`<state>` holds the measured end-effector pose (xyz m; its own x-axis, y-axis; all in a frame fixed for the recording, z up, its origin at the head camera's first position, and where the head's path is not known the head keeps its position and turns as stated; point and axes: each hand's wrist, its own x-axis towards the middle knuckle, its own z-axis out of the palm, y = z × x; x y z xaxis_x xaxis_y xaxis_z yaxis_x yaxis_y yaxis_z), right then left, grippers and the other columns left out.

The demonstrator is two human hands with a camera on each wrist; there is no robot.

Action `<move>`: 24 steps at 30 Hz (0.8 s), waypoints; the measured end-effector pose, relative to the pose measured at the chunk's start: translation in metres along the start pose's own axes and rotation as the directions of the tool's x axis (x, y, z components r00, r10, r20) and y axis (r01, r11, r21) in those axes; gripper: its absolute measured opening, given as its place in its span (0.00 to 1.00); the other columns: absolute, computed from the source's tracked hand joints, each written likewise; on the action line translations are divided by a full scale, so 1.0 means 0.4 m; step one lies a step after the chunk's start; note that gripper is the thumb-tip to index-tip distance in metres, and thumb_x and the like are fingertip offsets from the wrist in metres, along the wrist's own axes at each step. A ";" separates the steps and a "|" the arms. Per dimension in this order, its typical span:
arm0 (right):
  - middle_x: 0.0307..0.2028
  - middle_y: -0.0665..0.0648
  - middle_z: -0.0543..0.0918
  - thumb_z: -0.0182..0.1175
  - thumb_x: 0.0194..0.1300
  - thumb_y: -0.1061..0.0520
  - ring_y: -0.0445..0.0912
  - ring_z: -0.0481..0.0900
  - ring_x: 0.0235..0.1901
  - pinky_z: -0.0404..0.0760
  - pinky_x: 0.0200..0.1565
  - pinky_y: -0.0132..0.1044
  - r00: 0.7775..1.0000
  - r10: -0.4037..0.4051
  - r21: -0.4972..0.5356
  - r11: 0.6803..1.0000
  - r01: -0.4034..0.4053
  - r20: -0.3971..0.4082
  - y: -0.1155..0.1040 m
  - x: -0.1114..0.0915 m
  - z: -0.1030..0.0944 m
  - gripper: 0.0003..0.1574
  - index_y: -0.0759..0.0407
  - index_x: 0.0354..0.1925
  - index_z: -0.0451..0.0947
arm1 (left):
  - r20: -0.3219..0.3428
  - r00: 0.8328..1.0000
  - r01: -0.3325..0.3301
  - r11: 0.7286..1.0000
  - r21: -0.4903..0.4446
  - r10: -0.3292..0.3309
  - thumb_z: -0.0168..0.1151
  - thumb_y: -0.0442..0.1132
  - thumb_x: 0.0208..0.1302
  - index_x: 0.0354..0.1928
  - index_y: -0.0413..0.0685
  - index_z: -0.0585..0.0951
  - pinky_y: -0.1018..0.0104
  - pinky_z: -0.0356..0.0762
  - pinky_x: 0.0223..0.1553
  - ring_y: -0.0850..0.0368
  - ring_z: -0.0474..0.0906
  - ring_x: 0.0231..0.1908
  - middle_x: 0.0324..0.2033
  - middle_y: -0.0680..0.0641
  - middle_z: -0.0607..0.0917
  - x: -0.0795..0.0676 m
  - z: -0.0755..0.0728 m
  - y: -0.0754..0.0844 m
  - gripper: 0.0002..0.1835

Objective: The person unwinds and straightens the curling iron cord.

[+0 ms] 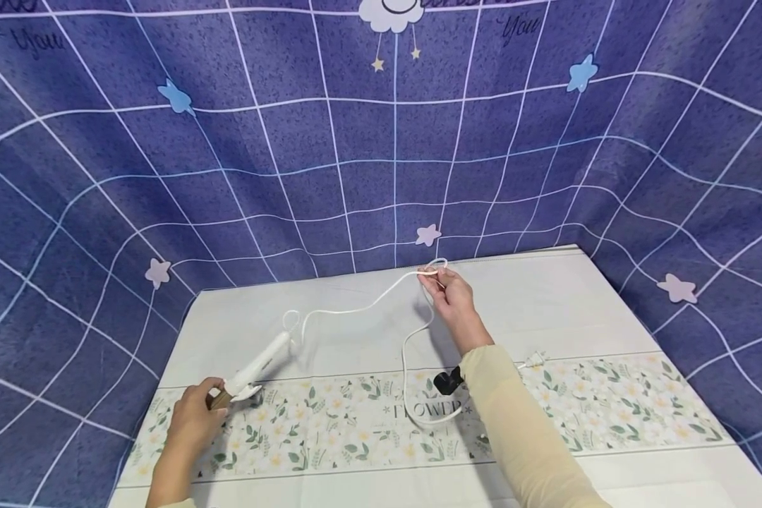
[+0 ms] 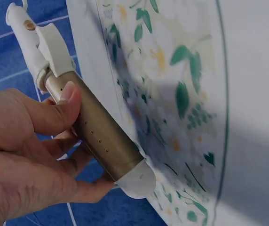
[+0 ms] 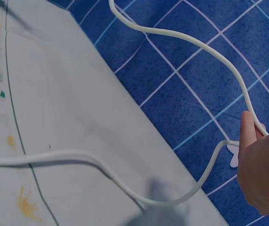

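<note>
A curling iron with a white handle and a gold barrel lies in my left hand. The left thumb and fingers grip the barrel, beside its white tip. In the left wrist view the white clamp lever stands out from the handle. My right hand pinches the white cord near the far edge of the table, where a small loop rises above the fingers. In the right wrist view the cord passes into the right hand, whose grip is partly hidden.
A white plug lies on the table to the right of my sleeve. Beside that sleeve is a small black object, its kind unclear. The cloth has a floral band, and a blue gridded curtain surrounds the table.
</note>
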<state>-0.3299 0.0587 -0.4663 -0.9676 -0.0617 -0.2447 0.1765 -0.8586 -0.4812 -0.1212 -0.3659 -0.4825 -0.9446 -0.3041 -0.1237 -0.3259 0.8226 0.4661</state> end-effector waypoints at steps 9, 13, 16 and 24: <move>0.44 0.73 0.76 0.33 0.76 0.68 0.62 0.59 0.67 0.68 0.61 0.48 0.999 0.023 0.003 1.000 -0.023 -0.024 -0.014 0.001 -0.020 0.19 0.80 0.58 0.57 | -0.068 0.995 0.072 0.997 -0.031 -0.074 0.59 0.29 0.61 0.61 0.37 0.67 0.43 0.69 0.39 0.33 0.69 0.44 0.44 0.30 0.71 -0.009 -0.012 -0.040 0.25; 0.45 0.72 0.75 0.33 0.75 0.69 0.62 0.59 0.67 0.70 0.60 0.46 0.999 0.012 0.015 1.000 -0.012 -0.040 -0.025 0.002 -0.017 0.18 0.78 0.58 0.58 | -0.109 0.988 0.102 0.994 -0.032 -0.105 0.56 0.29 0.64 0.60 0.38 0.67 0.42 0.69 0.33 0.31 0.67 0.44 0.43 0.30 0.69 -0.010 -0.016 -0.051 0.22; 0.40 0.68 0.76 0.34 0.75 0.69 0.59 0.62 0.66 0.70 0.60 0.46 0.999 0.008 0.023 1.000 -0.007 -0.042 -0.035 0.003 -0.014 0.14 0.76 0.52 0.61 | -0.136 0.983 0.122 0.992 -0.029 -0.125 0.55 0.29 0.64 0.59 0.39 0.67 0.37 0.68 0.32 0.28 0.65 0.46 0.43 0.30 0.68 -0.009 -0.017 -0.059 0.22; 0.36 0.71 0.79 0.33 0.76 0.67 0.58 0.57 0.69 0.65 0.63 0.45 0.999 -0.022 0.180 0.983 0.027 -0.030 -0.077 0.006 -0.021 0.18 0.78 0.56 0.60 | -0.168 0.986 0.024 0.996 0.089 -0.009 0.58 0.27 0.60 0.60 0.43 0.68 0.30 0.62 0.40 0.29 0.64 0.50 0.45 0.32 0.70 -0.013 -0.011 -0.118 0.25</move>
<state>-0.3359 0.0893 -0.4591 -0.9654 -0.0278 -0.2594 0.1152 -0.9375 -0.3283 -0.1008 -0.4055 -0.5000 -0.9216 -0.3875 0.0211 -0.3504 0.8544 0.3836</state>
